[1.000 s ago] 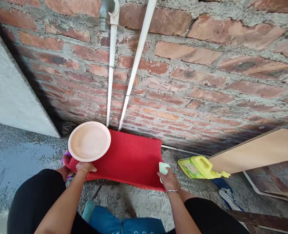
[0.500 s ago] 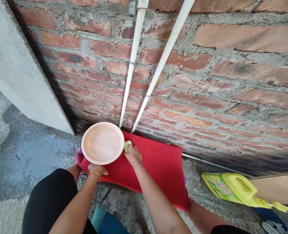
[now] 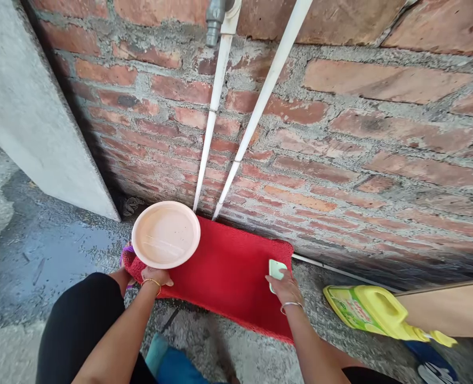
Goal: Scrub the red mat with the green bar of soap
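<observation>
Near the right edge of the red mat [image 3: 228, 277], the right hand [image 3: 288, 287] is holding a pale green block [image 3: 277, 268] in a narrow grip, the thumb showing at the block's left side; whether the block is touching the mat cannot be told. Over the left end of the mat, a pale pink bowl [image 3: 166, 232] is standing with its mouth facing up. Just below its near rim, the left hand [image 3: 156, 276] is lying at the mat's near edge; its fingers are partly hiding beneath the bowl, so one cannot tell whether its grip is holding the bowl, the mat or both. Beyond the mat's far edge, two white pipes [image 3: 210, 130] are running down a brick wall [image 3: 340, 133], a metal tap [image 3: 215, 21] hanging by the left one. Past the right edge, a yellow jug [image 3: 380, 309] is lying on its side on the floor [image 3: 256, 360], near a tan board [image 3: 448, 306].
</observation>
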The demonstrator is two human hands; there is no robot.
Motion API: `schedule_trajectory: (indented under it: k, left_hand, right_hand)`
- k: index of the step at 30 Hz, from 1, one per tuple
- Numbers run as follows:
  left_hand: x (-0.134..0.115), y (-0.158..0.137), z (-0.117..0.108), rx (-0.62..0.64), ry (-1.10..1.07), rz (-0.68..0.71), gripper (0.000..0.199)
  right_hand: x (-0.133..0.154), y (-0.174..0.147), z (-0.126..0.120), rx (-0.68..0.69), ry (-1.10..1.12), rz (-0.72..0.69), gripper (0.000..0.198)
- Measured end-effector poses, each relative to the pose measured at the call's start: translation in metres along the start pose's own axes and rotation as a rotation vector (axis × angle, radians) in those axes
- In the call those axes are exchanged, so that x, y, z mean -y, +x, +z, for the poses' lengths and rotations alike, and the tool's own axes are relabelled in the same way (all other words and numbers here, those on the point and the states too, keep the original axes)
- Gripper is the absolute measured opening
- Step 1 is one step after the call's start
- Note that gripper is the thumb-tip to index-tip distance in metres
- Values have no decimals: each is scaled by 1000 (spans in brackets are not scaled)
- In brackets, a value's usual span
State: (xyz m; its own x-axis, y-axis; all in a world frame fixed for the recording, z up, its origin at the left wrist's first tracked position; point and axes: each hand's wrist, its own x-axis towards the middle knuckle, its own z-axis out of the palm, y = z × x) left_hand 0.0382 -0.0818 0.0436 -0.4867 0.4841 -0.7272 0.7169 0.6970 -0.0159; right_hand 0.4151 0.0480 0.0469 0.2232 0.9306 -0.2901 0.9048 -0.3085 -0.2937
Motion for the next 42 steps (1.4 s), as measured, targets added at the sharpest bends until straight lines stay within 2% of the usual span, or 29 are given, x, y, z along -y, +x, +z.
schedule_trajectory:
  k: [3,6,9,12,14,16,18,21,24,26,29,33,35,38,42]
  left_hand:
    - [-2,-5,-4,1,24,-13,76]
    - [-2,-7,-5,-5,27,-8,73]
    - [-1,-6,-3,-15,21,18,68]
    - [0,-4,-1,-35,-12,26,70]
    - [0,-2,-1,-32,-28,6,75]
    - [-1,-2,-2,-27,-28,-11,78]
    - [-1,-3,-2,-26,-25,-12,75]
    - [-2,-4,-3,-24,-13,-5,69]
    - [-1,-4,-2,-15,-4,0,66]
    - [1,-3,-2,-19,-16,5,66]
    - [2,-1,-1,-25,-23,17,68]
    - [2,1,0,-24,-22,-6,79]
    - [1,1,0,-32,-23,-16,80]
    - [0,0,1,-26,-13,-23,74]
    - [1,-2,0,-35,-27,9,74]
  right_hand:
    - [-4,-8,2,34,8,13,36]
    - [21,-28,13,98,101,-42,44]
    - [68,-61,27,120,253,-237,48]
    - [117,-94,39,81,290,-482,48]
    - [139,-110,47,69,278,-648,49]
    - [147,-119,59,95,280,-739,51]
    - [142,-120,72,160,317,-688,52]
    - [118,-116,87,245,395,-459,50]
    - [99,-110,89,223,395,-337,46]
    - [97,-109,86,199,339,-321,44]
    - [110,-112,83,213,214,-317,45]
    - [136,-115,81,241,17,-439,47]
    - [137,-110,75,251,-68,-477,47]
    - [110,-90,56,255,-114,-366,49]
    - [33,-57,27,167,-67,-98,53]
